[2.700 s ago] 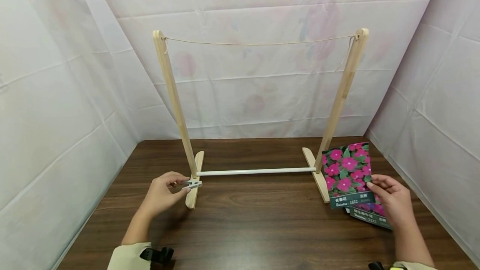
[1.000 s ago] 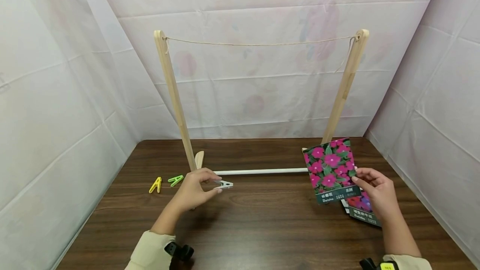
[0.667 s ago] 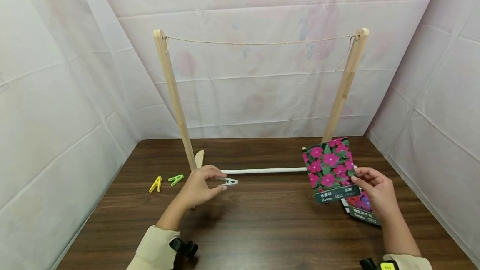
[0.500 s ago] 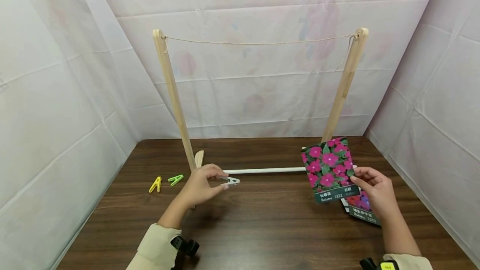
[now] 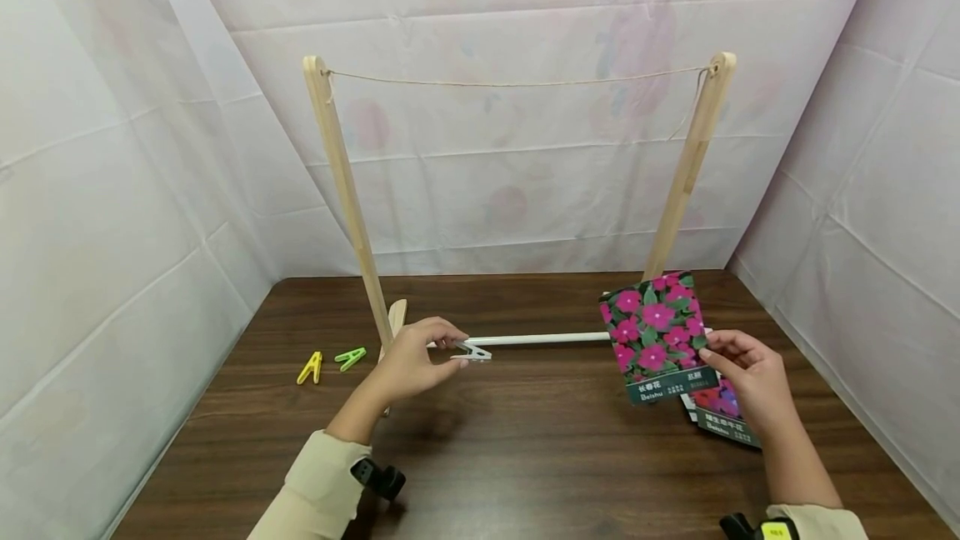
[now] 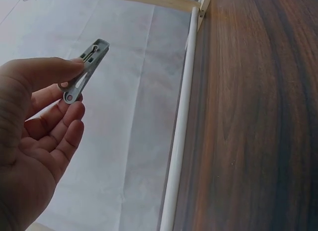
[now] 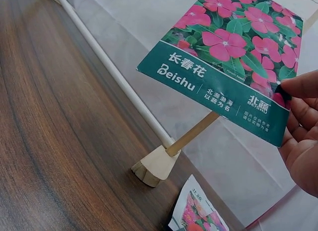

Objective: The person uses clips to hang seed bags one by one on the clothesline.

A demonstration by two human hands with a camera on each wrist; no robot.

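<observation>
Left hand [image 5: 420, 361]: thumb and fingers pinch a grey clothespin [image 6: 91, 66], raised near the left end of the white crossbar [image 5: 547, 339]. Right hand [image 5: 753, 377]: thumb and fingers pinch a pink-flowered Beishu seed packet [image 5: 656, 336], raised before the crossbar's right end. Yellow clothespin [image 5: 316, 359], green clothespin [image 5: 356, 355]: left of the crossbar.

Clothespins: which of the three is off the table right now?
The grey clothespin, which the left hand pinches; the yellow clothespin and the green clothespin lie on the table, untouched.
</observation>
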